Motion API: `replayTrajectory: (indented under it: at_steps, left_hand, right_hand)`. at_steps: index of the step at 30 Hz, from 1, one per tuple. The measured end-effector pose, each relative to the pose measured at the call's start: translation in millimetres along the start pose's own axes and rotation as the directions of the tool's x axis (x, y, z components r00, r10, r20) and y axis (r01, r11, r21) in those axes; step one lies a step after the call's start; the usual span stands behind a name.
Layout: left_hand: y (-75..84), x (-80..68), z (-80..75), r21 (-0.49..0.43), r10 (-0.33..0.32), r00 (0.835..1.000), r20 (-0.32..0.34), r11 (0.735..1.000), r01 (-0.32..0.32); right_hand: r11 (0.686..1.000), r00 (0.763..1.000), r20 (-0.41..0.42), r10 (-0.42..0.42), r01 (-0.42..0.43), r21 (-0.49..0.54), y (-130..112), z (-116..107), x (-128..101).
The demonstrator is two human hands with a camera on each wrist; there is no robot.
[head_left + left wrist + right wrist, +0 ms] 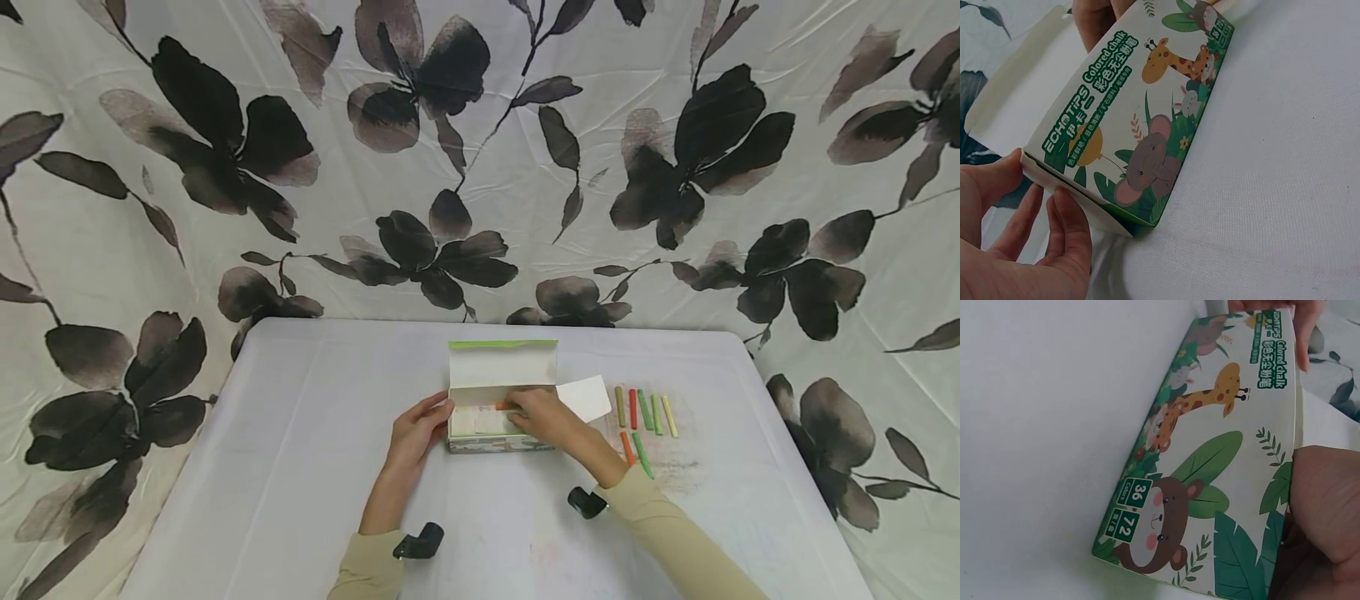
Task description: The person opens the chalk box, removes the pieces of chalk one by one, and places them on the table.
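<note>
A chalk box with printed animals stands on the white table, its white lid raised at the back. My left hand holds the box's left end; in the left wrist view, the thumb is at the corner and the fingers lie by the end flap. Over the box's right half, my right hand reaches inside and pinches an orange chalk stick. Its fingertips are mostly hidden by the box wall in the right wrist view. Pale chalks lie in the box.
Right of the box, several chalk sticks lie in two rows, among them an olive one, a red one and a green one. A white side flap sticks out toward them. Chalk dust marks the tabletop.
</note>
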State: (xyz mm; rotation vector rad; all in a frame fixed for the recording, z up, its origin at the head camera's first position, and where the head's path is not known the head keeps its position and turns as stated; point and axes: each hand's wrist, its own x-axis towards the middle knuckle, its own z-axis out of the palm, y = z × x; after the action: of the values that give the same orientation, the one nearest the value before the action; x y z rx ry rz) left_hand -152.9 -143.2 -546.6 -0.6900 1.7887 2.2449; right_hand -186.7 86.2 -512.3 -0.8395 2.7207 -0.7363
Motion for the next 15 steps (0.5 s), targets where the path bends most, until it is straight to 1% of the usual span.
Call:
replayTrajectory:
  at_steps: [9, 12, 15]
  left_hand:
    - [-1.4, 2.0, -0.3, 0.006, -0.007, 1.000, -0.002, 1.000, 0.007]
    - [-1.2, 1.7, -0.1, 0.003, -0.006, 1.000, 0.000, 1.000, 0.006]
    - [-1.2, 1.4, 0.2, 0.000, -0.004, 1.000, 0.000, 1.000, 0.004]
  right_hand:
    - [0.999, 0.999, 0.032, -0.030, 0.030, -0.025, -1.2, -4.8, 0.1]
    - [1.000, 0.998, 0.057, -0.024, 0.025, -0.016, -0.9, -6.1, 1.5]
    - [0.999, 0.996, 0.090, -0.011, 0.015, -0.043, -2.5, -7.8, 2.8]
